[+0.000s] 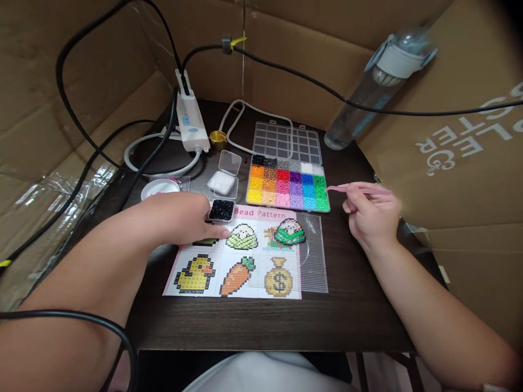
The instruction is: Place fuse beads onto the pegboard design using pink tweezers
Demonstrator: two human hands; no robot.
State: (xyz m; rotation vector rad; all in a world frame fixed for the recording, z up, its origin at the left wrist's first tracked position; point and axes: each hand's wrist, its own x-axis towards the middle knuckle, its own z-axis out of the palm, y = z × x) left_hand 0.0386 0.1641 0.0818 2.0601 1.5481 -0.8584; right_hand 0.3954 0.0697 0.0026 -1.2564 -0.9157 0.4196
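Observation:
Pink tweezers (370, 190) are pinched in my right hand (373, 215). Their tip reaches the green beads (321, 188) at the right side of the sorted bead box (288, 207). My left hand (186, 220) rests over the left of the bead pattern sheet (239, 291), index finger stretched out beside the printed white and green figure (241, 238). Its other fingers are partly hidden. Right by that hand is a small box of black beads (222, 209). A green, white and black bead piece (290, 232) lies at the sheet's upper right, by a clear pegboard (314, 272).
Behind the black beads stands an open case of white beads (223, 182). A white dish (159, 188) is partly behind my left arm. Farther back are a power strip (192, 122), a gold cup (218, 140) and a leaning bottle (378, 92). Black cables (281, 68) cross overhead; cardboard walls surround the table.

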